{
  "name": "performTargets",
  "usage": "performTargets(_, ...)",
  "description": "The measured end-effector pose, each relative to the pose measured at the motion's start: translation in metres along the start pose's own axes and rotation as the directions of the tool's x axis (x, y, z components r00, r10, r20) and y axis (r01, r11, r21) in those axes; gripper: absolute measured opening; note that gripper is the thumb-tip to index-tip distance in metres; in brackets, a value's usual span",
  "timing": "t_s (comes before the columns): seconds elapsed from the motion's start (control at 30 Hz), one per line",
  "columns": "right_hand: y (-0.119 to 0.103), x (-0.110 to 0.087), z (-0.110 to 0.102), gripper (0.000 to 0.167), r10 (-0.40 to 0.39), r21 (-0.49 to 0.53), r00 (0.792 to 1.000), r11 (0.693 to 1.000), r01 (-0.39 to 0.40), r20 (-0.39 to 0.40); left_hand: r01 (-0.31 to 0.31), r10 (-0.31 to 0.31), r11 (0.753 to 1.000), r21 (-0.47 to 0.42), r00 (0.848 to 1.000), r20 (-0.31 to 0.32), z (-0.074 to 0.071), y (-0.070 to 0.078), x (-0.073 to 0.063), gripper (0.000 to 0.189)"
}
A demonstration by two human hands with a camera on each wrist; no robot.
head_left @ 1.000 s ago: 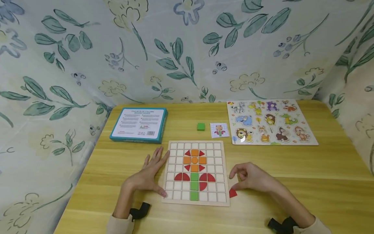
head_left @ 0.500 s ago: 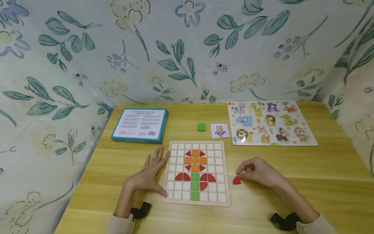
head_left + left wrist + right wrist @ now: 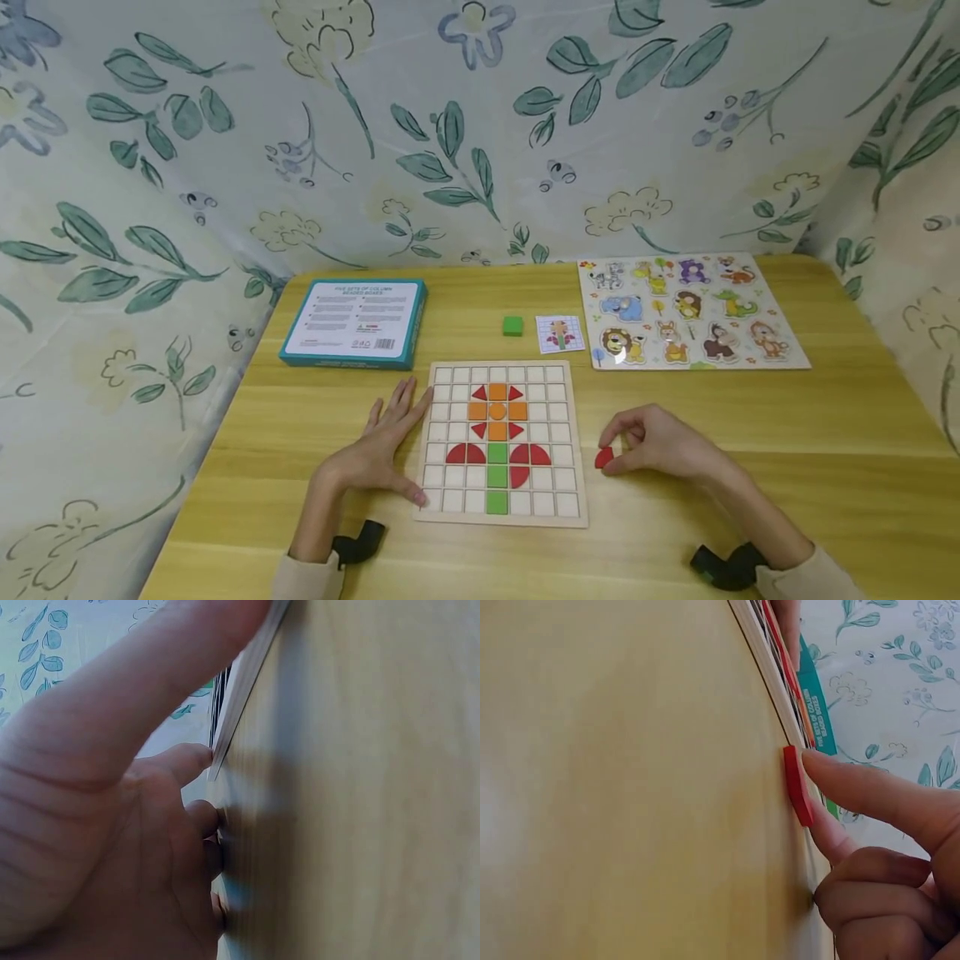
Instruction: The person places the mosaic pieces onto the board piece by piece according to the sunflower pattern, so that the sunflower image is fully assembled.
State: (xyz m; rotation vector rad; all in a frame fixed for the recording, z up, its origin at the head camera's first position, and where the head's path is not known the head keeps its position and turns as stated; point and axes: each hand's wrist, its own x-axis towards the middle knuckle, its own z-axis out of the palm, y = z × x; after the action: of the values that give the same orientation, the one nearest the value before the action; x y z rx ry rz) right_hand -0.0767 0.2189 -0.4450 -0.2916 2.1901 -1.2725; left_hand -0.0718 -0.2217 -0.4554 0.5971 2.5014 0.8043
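Observation:
A wooden grid board (image 3: 558, 525) lies in the middle of the table, bearing a flower pattern of orange squares, an orange circle, red triangles, red quarter-circles and green squares. Just right of it, my right hand (image 3: 663, 442) pinches a red quarter-circle block (image 3: 603, 457) between thumb and index finger. The right wrist view shows that block (image 3: 798, 785) edge-on at the fingertips, low over the wood, with the other fingers curled. My left hand (image 3: 375, 450) spreads along the board's left side, thumb at the lower left corner and index finger at the upper edge.
Behind the board are a loose green block (image 3: 513, 326) and a small pattern card (image 3: 559, 334). A teal-edged box (image 3: 352, 323) stands at the back left. An animal puzzle board (image 3: 712, 350) lies at the back right, before a flowered cloth (image 3: 450, 233).
My right hand has moved farther from me, bringing the red quarter-circle block up from near the board's lower right corner and turning it. The left hand has stayed put.

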Motion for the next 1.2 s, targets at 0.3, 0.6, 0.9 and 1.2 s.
performTargets(0.3,0.0,0.0,0.0,0.031,0.064,-0.099,0.991,0.992,-0.076,-0.121,-0.005,0.005,1.0,-0.002,1.0,-0.003,0.0,-0.001,0.0,0.147)
performTargets(0.6,0.002,-0.002,-0.006,0.036,0.075,-0.215,0.976,0.969,-0.119,-0.204,-0.005,0.005,1.0,-0.005,1.0,-0.003,0.0,-0.001,0.0,0.147)
performTargets(0.9,0.002,-0.001,-0.008,0.026,-0.002,-0.162,0.986,0.986,-0.025,-0.165,-0.008,0.008,1.0,-0.006,1.0,-0.003,0.001,-0.002,0.001,0.147)
performTargets(1.2,0.002,0.006,0.003,0.032,-0.039,-0.047,0.999,0.998,0.037,-0.035,0.007,-0.007,1.0,-0.007,1.0,0.004,0.001,-0.002,0.001,0.147)
